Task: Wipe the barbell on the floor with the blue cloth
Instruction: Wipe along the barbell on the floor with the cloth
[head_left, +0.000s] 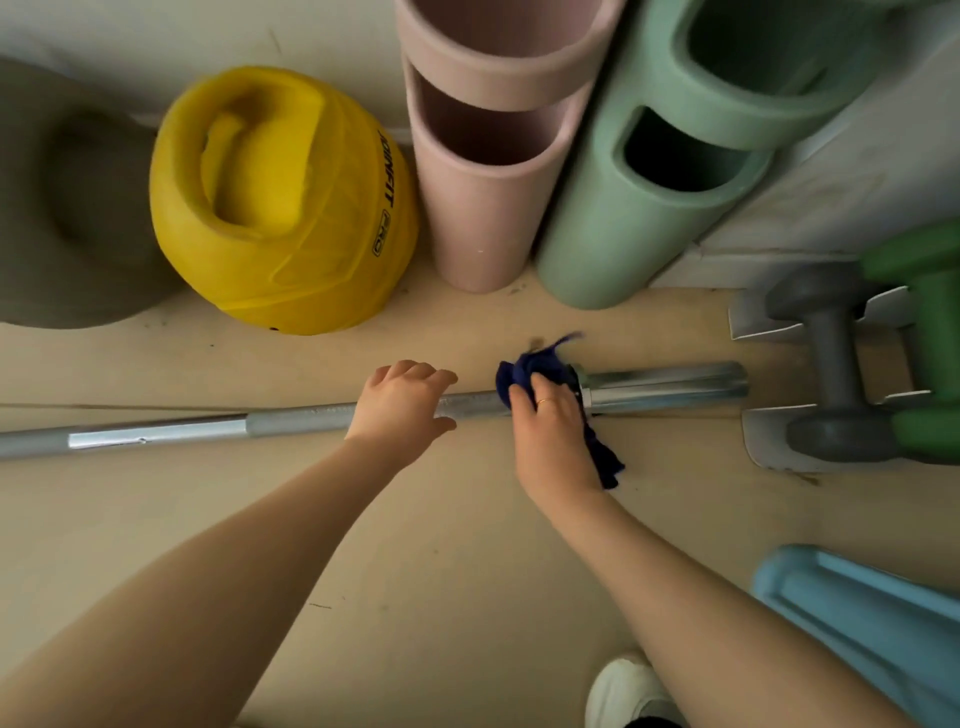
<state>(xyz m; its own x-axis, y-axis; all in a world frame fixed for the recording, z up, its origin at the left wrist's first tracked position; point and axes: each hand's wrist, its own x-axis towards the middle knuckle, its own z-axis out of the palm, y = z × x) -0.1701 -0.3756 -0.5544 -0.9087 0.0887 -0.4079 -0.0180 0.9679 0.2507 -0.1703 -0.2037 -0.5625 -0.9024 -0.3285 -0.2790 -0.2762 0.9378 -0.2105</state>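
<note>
A long silver barbell (291, 422) lies across the beige floor from the left edge to the right, its sleeve end near the dumbbells. My left hand (400, 408) lies over the knurled shaft near its middle, fingers curled round it. My right hand (550, 431) grips the dark blue cloth (535, 370) and holds it wrapped on the bar at the collar, where shaft meets sleeve. A tail of the cloth hangs down on the floor beside my wrist.
Behind the bar stand a yellow ball (283, 202), a grey ball (62, 208), pink foam rollers (485, 182) and green ones (644, 208) against the wall. Grey and green dumbbells (841, 364) sit at the right. A light blue object (872, 623) and a white shoe (623, 691) lie near me.
</note>
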